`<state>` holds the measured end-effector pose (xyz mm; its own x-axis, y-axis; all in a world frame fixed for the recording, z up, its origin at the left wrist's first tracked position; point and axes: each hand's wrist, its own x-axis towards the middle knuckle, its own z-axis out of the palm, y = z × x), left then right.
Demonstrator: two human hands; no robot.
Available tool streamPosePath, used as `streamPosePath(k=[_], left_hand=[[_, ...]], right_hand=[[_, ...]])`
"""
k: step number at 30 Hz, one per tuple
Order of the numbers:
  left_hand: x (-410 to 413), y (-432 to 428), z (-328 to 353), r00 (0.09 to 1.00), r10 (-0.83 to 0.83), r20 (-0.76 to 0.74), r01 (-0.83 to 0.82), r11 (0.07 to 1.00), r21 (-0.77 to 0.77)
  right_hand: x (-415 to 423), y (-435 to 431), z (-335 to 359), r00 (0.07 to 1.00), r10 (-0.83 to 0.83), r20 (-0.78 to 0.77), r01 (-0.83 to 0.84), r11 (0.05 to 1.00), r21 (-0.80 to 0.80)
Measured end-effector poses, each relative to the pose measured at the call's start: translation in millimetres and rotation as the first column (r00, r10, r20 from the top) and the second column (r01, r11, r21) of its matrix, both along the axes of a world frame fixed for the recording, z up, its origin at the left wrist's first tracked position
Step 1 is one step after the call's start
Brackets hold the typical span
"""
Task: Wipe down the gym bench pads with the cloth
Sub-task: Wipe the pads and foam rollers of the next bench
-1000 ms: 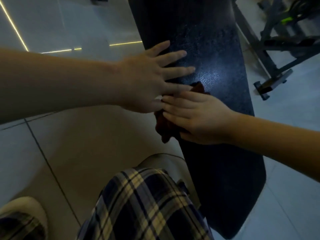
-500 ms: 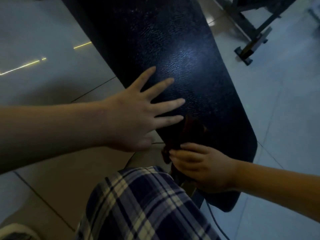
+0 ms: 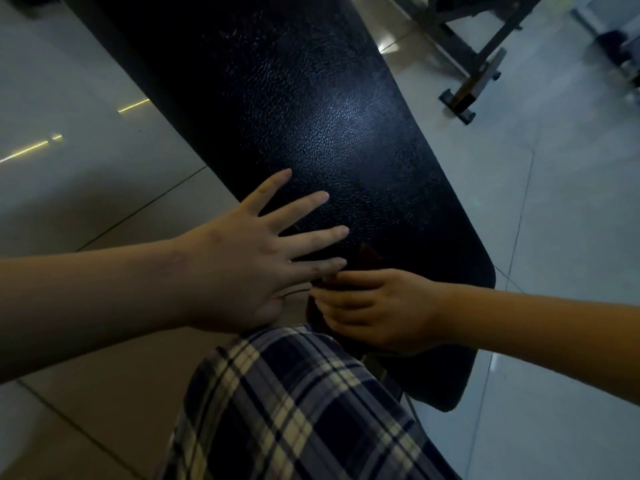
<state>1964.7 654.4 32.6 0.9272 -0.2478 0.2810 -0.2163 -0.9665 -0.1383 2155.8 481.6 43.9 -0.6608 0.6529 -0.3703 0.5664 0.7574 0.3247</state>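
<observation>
two hands nearly meet on the black pebbled vinyl bench pad (image 3: 311, 116): l hand (image 3: 249, 268) flat, fingers spread straight; r hand (image 3: 377, 313) just beside its index tip, fingers curled over a dark reddish-brown cloth (image 3: 369, 259) bunched under them on the pad.

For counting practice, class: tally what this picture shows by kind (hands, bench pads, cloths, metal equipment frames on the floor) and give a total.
Hands: 2 (left hand, right hand)
Bench pads: 1 (bench pad)
Cloths: 1 (cloth)
Metal frames: 1 (metal frame)
Total: 5
</observation>
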Motion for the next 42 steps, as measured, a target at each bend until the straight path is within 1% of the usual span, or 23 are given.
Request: streamPosePath(k=[3, 7, 10, 14, 16, 18, 21, 24, 26, 28, 29, 30, 31, 33, 34, 35, 36, 37, 38, 39, 40, 41, 42], left_hand=[[0.3, 1.0, -1.0, 1.000, 0.004, -0.011, -0.004, 1.000, 0.014], [0.1, 2.1, -1.6, 1.000, -0.006, -0.031, 0.007, 1.000, 0.015], [0.2, 3.4, 0.4, 0.999, -0.013, -0.034, 0.014, 1.000, 0.025], [1.6, 5.3, 4.2, 0.998, -0.021, -0.052, 0.023, 0.999, 0.035], [1.9, 8.4, 6.1, 0.997, -0.030, -0.068, 0.034, 0.998, 0.049], [1.3, 12.8, 8.4, 0.996, -0.038, -0.081, 0.043, 0.997, 0.057], [-1.7, 22.3, 13.6, 0.998, -0.001, -0.058, 0.005, 0.998, 0.060], [-8.7, 39.2, 23.2, 0.982, 0.189, 0.010, -0.189, 0.981, 0.043], [-15.4, 53.6, 33.1, 0.949, 0.311, 0.051, -0.312, 0.950, 0.022], [-20.1, 66.9, 43.4, 0.917, 0.390, 0.082, -0.391, 0.920, -0.005], [-21.3, 73.3, 47.8, 0.901, 0.423, 0.093, -0.423, 0.906, -0.021], [-22.1, 79.7, 51.7, 0.883, 0.459, 0.099, -0.458, 0.888, -0.039], [-22.9, 86.0, 56.0, 0.859, 0.501, 0.103, -0.497, 0.866, -0.064], [-25.9, 98.3, 66.8, 0.806, 0.582, 0.106, -0.566, 0.811, -0.151], [-27.8, 103.5, 73.4, 0.781, 0.616, 0.105, -0.590, 0.782, -0.201], [-29.2, 108.1, 80.2, 0.759, 0.643, 0.104, -0.609, 0.757, -0.237], [-30.4, 111.7, 86.7, 0.742, 0.663, 0.100, -0.625, 0.738, -0.254], [-31.0, 115.1, 92.0, 0.727, 0.681, 0.089, -0.645, 0.721, -0.253], [-31.1, 119.2, 95.8, 0.710, 0.701, 0.069, -0.671, 0.702, -0.237], [-30.7, 123.2, 97.9, 0.689, 0.724, 0.040, -0.701, 0.680, -0.215], [-29.9, 128.0, 98.1, 0.663, 0.749, 0.000, -0.735, 0.651, -0.188], [-28.7, 133.9, 97.1, 0.629, 0.775, -0.051, -0.772, 0.617, -0.151], [-27.6, 140.6, 95.2, 0.590, 0.799, -0.118, -0.807, 0.581, -0.105]], right_hand=[[-1.6, -24.2, -10.7, 0.992, -0.123, -0.039, 0.124, 0.992, 0.039], [12.2, -91.1, -27.8, 0.981, -0.191, 0.038, 0.193, 0.979, -0.061], [27.4, -132.0, -33.4, 0.982, -0.120, 0.148, 0.139, 0.983, -0.119], [46.7, -143.7, -40.8, 0.945, 0.127, 0.301, -0.057, 0.971, -0.231], [50.4, -131.1, -36.4, 0.958, 0.206, 0.201, -0.167, 0.967, -0.195], [46.8, -102.4, -17.6, 0.983, 0.179, 0.036, -0.172, 0.974, -0.146], [39.3, -47.1, 9.7, 0.983, 0.169, -0.072, -0.176, 0.979, -0.100], [35.2, -9.6, 17.8, 0.984, 0.146, -0.105, -0.148, 0.989, -0.014], [29.8, 8.3, 23.3, 0.986, 0.081, -0.144, -0.073, 0.996, 0.056], [17.6, 33.1, 28.0, 0.965, -0.019, -0.263, 0.051, 0.992, 0.115], [9.4, 48.9, 28.3, 0.923, -0.102, -0.370, 0.155, 0.981, 0.117], [0.0, 68.1, 28.1, 0.830, -0.209, -0.517, 0.292, 0.953, 0.085], [-11.0, 90.2, 30.9, 0.658, -0.328, -0.678, 0.457, 0.890, 0.012], [-27.4, 143.6, 44.3, 0.145, -0.422, -0.895, 0.752, 0.635, -0.178], [-32.4, 172.8, 55.5, -0.105, -0.385, -0.917, 0.801, 0.514, -0.307], [-36.3, 199.7, 68.1, -0.292, -0.324, -0.900, 0.792, 0.445, -0.418], [-38.8, 224.7, 81.9, -0.407, -0.262, -0.875, 0.763, 0.430, -0.483], [-39.6, 244.1, 94.1, -0.450, -0.240, -0.860, 0.751, 0.420, -0.510], [-42.9, 259.4, 105.0, -0.468, -0.274, -0.840, 0.727, 0.422, -0.542], [-45.6, 271.5, 112.2, -0.428, -0.344, -0.836, 0.714, 0.438, -0.546], [-49.1, 277.2, 116.9, -0.302, -0.467, -0.831, 0.719, 0.460, -0.520], [-47.1, 280.2, 116.6, -0.085, -0.595, -0.799, 0.765, 0.475, -0.435], [-41.0, 283.0, 112.8, 0.101, -0.644, -0.758, 0.811, 0.495, -0.312]])
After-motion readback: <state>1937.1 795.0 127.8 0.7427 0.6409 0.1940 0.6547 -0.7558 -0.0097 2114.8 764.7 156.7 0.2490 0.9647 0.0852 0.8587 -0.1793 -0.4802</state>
